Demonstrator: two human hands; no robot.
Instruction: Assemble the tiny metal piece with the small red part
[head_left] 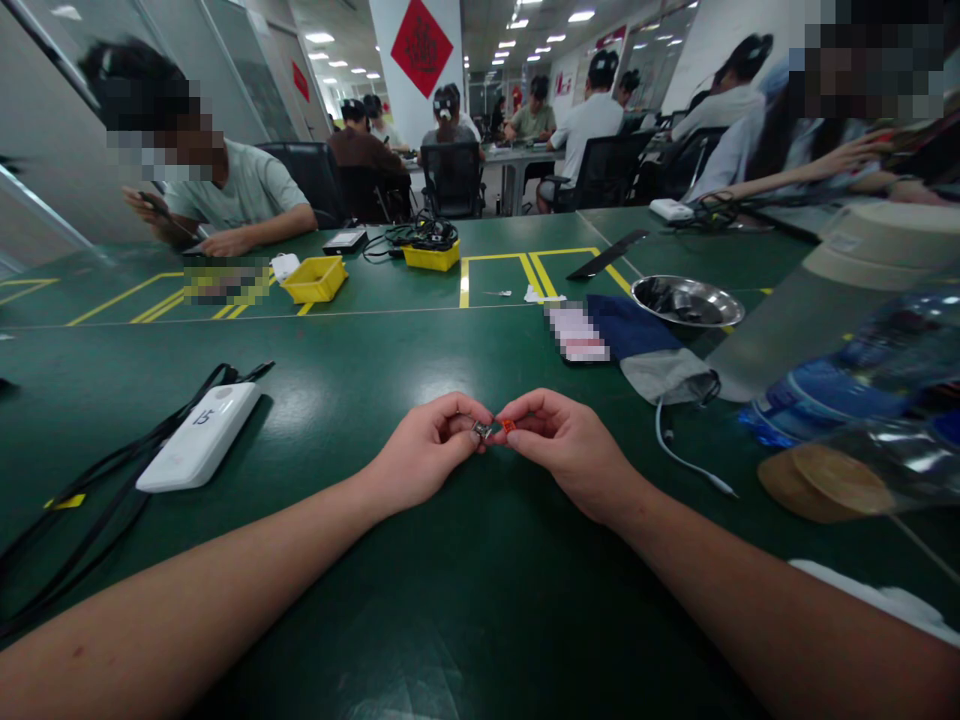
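Above the green table [480, 560], my two hands meet near the middle of the view. My left hand [431, 445] pinches a small silvery metal part [482, 430] between thumb and fingers. Opposite it, my right hand [566, 440] is closed on a small orange piece [508, 426]. The two pieces are side by side, very close together; whether they touch is too small to tell. My fingertips cover part of both.
A white power bank [201, 440] with black cables lies at the left. Farther back are yellow trays [315, 280], a phone [577, 332] and a metal bowl [686, 300]. Bottles [840, 370] stand at the right. Several people sit beyond.
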